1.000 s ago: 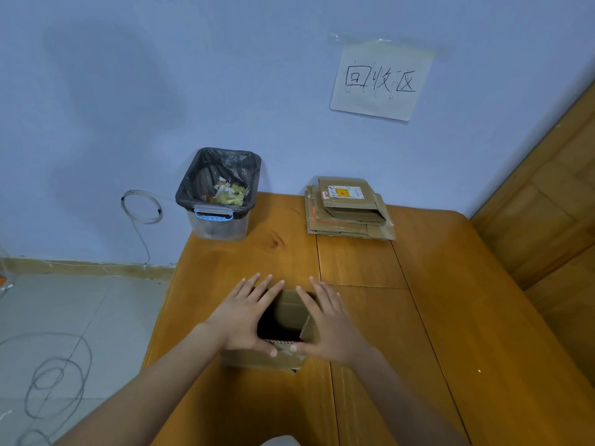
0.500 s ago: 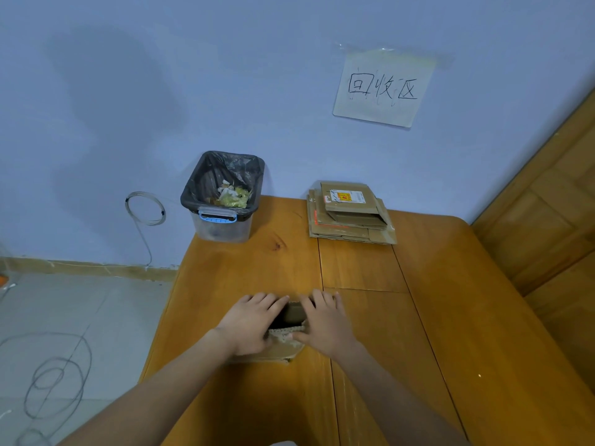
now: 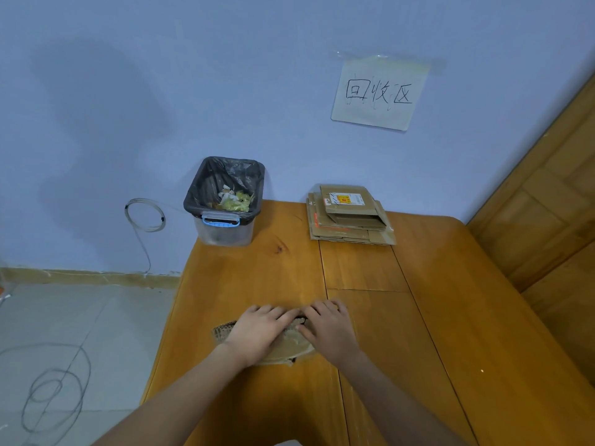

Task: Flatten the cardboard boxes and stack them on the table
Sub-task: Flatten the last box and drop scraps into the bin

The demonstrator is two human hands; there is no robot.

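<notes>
A small brown cardboard box [image 3: 289, 350] lies squashed nearly flat on the wooden table [image 3: 418, 317], near the table's left-centre. My left hand [image 3: 260, 333] and my right hand [image 3: 328, 328] lie side by side on top of it, palms down, pressing it flat. The hands cover most of the box; only its left corner and near edge show. A stack of flattened cardboard boxes [image 3: 349, 217] lies at the table's far edge by the wall.
A clear bin with a black liner [image 3: 225, 204] and some rubbish stands on the table's far left corner. A paper sign [image 3: 380, 93] is taped to the blue wall. Wooden panelling [image 3: 547, 194] borders the right side. Wire coils lie on the floor at left.
The box stood open with my hands at its opening. Both hands have pushed down and come together, and the box has collapsed nearly flat under them.
</notes>
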